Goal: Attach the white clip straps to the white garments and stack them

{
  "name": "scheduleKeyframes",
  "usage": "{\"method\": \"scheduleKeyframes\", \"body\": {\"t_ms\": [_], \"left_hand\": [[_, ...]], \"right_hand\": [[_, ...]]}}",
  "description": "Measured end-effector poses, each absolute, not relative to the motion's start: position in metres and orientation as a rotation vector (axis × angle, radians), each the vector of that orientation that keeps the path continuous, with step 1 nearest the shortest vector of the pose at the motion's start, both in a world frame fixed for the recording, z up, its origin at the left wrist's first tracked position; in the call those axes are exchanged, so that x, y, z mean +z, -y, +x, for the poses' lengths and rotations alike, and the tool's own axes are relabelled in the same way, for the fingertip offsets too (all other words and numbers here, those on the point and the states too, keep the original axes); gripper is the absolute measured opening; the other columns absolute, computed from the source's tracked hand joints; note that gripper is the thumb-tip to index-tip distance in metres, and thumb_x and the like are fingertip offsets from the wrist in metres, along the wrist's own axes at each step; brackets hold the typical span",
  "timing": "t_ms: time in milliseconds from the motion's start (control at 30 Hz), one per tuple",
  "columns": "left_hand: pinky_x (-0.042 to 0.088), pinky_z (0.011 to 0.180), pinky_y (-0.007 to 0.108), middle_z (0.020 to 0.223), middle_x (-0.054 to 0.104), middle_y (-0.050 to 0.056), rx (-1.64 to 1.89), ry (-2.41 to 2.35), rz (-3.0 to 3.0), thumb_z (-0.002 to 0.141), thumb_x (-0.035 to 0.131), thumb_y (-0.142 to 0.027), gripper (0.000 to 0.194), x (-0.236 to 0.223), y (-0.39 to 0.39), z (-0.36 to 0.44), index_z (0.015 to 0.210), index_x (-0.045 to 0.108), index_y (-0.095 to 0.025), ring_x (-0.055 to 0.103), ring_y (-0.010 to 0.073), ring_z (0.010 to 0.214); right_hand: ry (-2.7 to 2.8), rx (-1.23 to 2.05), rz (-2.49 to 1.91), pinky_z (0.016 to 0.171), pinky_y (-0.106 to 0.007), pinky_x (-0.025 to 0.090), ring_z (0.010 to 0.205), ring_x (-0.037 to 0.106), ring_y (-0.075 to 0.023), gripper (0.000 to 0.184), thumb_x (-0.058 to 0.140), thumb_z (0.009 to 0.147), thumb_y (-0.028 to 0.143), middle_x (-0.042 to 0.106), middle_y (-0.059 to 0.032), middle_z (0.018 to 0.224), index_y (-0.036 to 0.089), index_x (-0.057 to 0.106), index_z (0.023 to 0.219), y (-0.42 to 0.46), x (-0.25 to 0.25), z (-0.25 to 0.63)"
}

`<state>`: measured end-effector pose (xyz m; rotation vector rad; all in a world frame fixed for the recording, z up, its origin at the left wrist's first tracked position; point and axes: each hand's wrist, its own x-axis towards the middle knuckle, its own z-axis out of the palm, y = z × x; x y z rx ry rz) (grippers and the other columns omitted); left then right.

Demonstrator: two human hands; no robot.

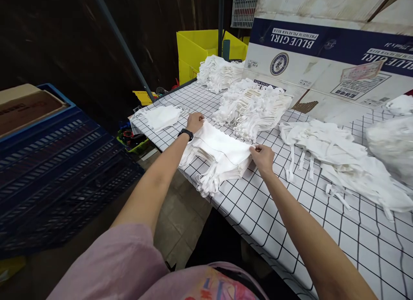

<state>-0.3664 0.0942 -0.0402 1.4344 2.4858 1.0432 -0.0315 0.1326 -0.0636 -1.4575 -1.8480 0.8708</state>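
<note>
Pinching opposite ends of the white cloth with left hand and right hand; draw evenly taut, align edges over the stack beneath.

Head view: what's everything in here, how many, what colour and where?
Table cover: one, white with black grid, centre to right
Cloth stack: one, white, near table edge
Top piece: one, white, on that stack
Flat pile: one, white, table's far left
Strapped bundles: several, white, beyond the stack
Loose strapped pieces: several, white, right
Heap: one, whitish, right edge
Printed cardboard: count unclear, white and blue, behind the bundles
Bin: at least one, yellow, beyond the table
Slatted crate: at least one, dark blue, left
Poles: two, grey, far side
Shirt: one, pink, bottom
Wristband: one, black, left wrist
Left grip: one, bare, pinching top piece's left corner
Right grip: one, bare, pinching its right end
</note>
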Motion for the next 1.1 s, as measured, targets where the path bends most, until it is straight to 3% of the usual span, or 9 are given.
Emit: {"method": "scheduleKeyframes", "body": {"t_ms": [200, 300, 400, 500, 633, 767, 900, 1100], "left_hand": [[0.053, 0.088, 0.035, 0.088, 0.074, 0.006, 1.009, -2.429, 1.497, 0.078, 0.061, -0.013, 0.017, -0.047, -0.096, -0.363, 0.088, 0.074, -0.018, 0.064, 0.0216, 0.087], [0.053, 0.090, 0.036, 0.096, 0.074, 0.008, 0.976, -2.440, 1.514, 0.077, 0.061, -0.010, 0.032, -0.047, -0.092, -0.366, 0.105, 0.074, -0.017, 0.064, 0.0228, 0.091], [0.052, 0.094, 0.038, 0.107, 0.073, 0.012, 0.943, -2.473, 1.528, 0.079, 0.058, -0.008, 0.042, -0.044, -0.083, -0.369, 0.120, 0.070, -0.014, 0.065, 0.0235, 0.095], [0.051, 0.099, 0.038, 0.121, 0.070, 0.015, 0.899, -2.471, 1.584, 0.086, 0.055, -0.012, 0.038, -0.042, -0.069, -0.371, 0.121, 0.069, -0.011, 0.065, 0.0235, 0.100], [0.043, 0.113, 0.040, 0.134, 0.068, 0.011, 0.824, -2.364, 1.723, 0.096, 0.056, -0.029, 0.033, -0.045, -0.043, -0.366, 0.122, 0.071, -0.017, 0.061, 0.0256, 0.123], [0.022, 0.127, 0.055, 0.158, 0.052, 0.007, 0.595, -2.256, 1.804, 0.103, 0.047, -0.049, 0.046, -0.052, -0.019, -0.359, 0.139, 0.063, -0.026, 0.043, 0.0293, 0.149], [0.003, 0.128, 0.064, 0.171, 0.032, 0.001, 0.438, -2.230, 1.783, 0.107, 0.037, -0.047, 0.049, -0.054, -0.011, -0.356, 0.153, 0.049, -0.036, 0.029, 0.0277, 0.158], [0.006, 0.128, 0.066, 0.169, 0.035, 0.005, 0.561, -2.277, 1.705, 0.103, 0.044, -0.045, 0.050, -0.049, -0.010, -0.355, 0.150, 0.051, -0.031, 0.028, 0.0297, 0.159]], "right_hand": [[1.839, 0.835, -1.492, 0.076, -0.037, 0.048, 0.071, 0.063, -0.0256, 0.021, 0.058, 0.076, 0.035, 0.070, -0.0081, 0.067, 0.019, 0.071, 0.075, -0.132, -0.067, -0.032], [1.855, 0.825, -1.519, 0.079, -0.039, 0.049, 0.076, 0.063, -0.0266, 0.025, 0.059, 0.077, 0.036, 0.071, -0.0090, 0.074, 0.017, 0.073, 0.087, -0.131, -0.066, -0.030], [1.866, 0.776, -1.509, 0.086, -0.043, 0.049, 0.091, 0.064, -0.0301, 0.044, 0.060, 0.080, 0.041, 0.074, -0.0139, 0.098, 0.014, 0.069, 0.114, -0.124, -0.064, -0.026], [1.950, 0.618, -1.306, 0.096, -0.047, 0.048, 0.116, 0.059, -0.0330, 0.051, 0.054, 0.089, 0.043, 0.065, -0.0198, 0.131, 0.015, 0.063, 0.131, -0.108, -0.062, -0.019], [2.276, 0.594, -0.994, 0.117, -0.054, 0.034, 0.146, 0.043, -0.0321, 0.055, 0.033, 0.106, 0.049, 0.051, -0.0177, 0.156, 0.019, 0.057, 0.144, -0.076, -0.063, -0.016], [2.554, 0.586, -0.993, 0.125, -0.063, 0.014, 0.159, 0.024, -0.0312, 0.060, 0.022, 0.109, 0.051, 0.031, -0.0137, 0.170, 0.022, 0.047, 0.156, -0.050, -0.076, -0.019], [2.625, 0.516, -0.991, 0.124, -0.067, 0.012, 0.161, 0.019, -0.0318, 0.059, 0.025, 0.109, 0.047, 0.023, -0.0130, 0.173, 0.023, 0.040, 0.161, -0.044, -0.090, -0.021], [2.626, 0.505, -1.018, 0.125, -0.068, 0.010, 0.162, 0.013, -0.0314, 0.058, 0.029, 0.110, 0.044, 0.016, -0.0114, 0.175, 0.024, 0.035, 0.164, -0.034, -0.083, -0.015]]}}
